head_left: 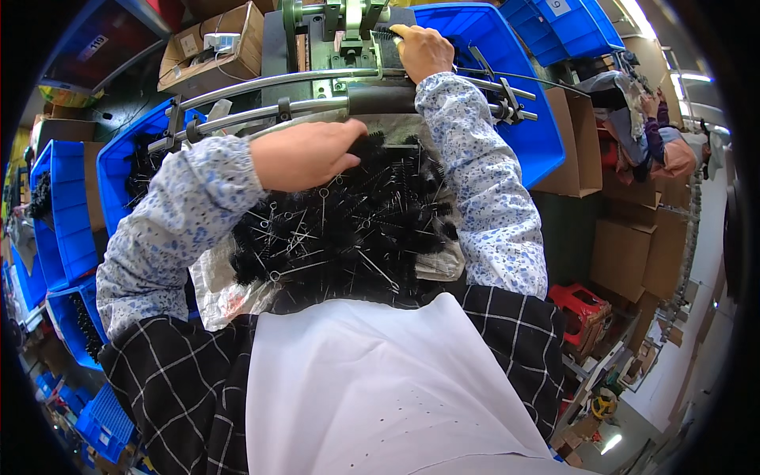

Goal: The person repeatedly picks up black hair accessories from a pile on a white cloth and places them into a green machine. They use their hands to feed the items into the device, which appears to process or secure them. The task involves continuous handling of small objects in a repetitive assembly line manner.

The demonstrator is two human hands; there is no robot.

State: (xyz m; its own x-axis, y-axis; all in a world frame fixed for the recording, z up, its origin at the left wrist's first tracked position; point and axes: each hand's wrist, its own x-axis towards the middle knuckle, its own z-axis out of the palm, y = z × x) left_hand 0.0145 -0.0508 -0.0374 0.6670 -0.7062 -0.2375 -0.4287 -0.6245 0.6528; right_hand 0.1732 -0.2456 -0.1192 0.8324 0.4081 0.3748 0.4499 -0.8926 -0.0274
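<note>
I take the grey-green metal machine with horizontal steel rods (326, 74) as reference. Right of the machine, I see an open blue plastic bin (546, 146); left of it, a second blue plastic bin (111, 176) containing black brushes. On the machine's near side, a heap of black-bristled brushes with looped wire stems (372, 218) lies on a pale woven sheet (439, 265). I view the left hand (307, 154) over the heap's machine-side edge, thumb and fingers slightly apart; I cannot tell whether they grip a brush. The right hand (426, 54) is at the machine, fingers bent beside a small black-bristled piece (385, 34); I cannot confirm a grip.
</note>
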